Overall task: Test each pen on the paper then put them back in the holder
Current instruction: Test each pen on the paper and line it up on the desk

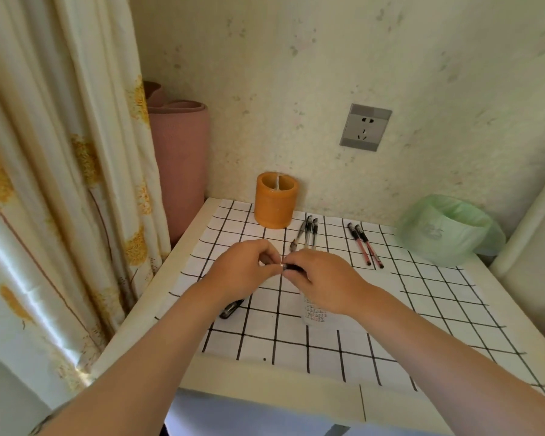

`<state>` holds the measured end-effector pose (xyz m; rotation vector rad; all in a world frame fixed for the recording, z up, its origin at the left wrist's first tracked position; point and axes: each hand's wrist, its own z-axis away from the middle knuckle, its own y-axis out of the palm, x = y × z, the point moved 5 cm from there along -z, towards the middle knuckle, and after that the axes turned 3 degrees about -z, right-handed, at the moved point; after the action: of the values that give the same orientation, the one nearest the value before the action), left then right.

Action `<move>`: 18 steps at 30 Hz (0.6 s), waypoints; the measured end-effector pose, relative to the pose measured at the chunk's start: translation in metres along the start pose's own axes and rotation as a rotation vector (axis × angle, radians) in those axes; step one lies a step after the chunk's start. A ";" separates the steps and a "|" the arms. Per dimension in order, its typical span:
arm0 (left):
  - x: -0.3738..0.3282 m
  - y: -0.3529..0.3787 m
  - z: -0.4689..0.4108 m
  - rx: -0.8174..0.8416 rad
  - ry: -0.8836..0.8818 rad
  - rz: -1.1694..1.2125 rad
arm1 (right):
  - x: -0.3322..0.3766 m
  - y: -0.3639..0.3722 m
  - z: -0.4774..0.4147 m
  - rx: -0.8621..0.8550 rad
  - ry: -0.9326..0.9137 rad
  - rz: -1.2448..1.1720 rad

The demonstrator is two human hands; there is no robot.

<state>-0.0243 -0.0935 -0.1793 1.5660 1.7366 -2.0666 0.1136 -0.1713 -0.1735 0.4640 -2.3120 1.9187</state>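
both hands (283,272) pinch a pen (291,267) (perhaps uncapping).

The curtain (44,184) is glossy, satin-like cloth. The rolled mat (180,158) looks matt and finely textured. The orange holder (276,202) has a smooth, faintly shiny skin. A matt white checked cover (422,309) lies over the smooth cream surface (265,401). The loose pens (307,231) have clear plastic barrels; the black pen (293,267) carries a bright metal ring. The bin liner (444,234) is thin, translucent green plastic, the wall (296,58) matt and speckled
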 end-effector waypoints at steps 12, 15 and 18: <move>-0.048 0.044 -0.004 0.172 0.035 -0.142 | -0.040 -0.013 0.056 0.009 0.174 -0.112; -0.057 0.049 -0.008 0.168 0.067 -0.165 | -0.043 -0.010 0.060 0.028 0.177 -0.119; -0.057 0.057 -0.007 0.145 0.067 -0.112 | -0.045 -0.008 0.061 0.042 0.172 -0.068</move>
<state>0.0409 -0.1409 -0.1811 1.6287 1.7714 -2.2651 0.1653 -0.2248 -0.1904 0.3614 -2.1264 1.8980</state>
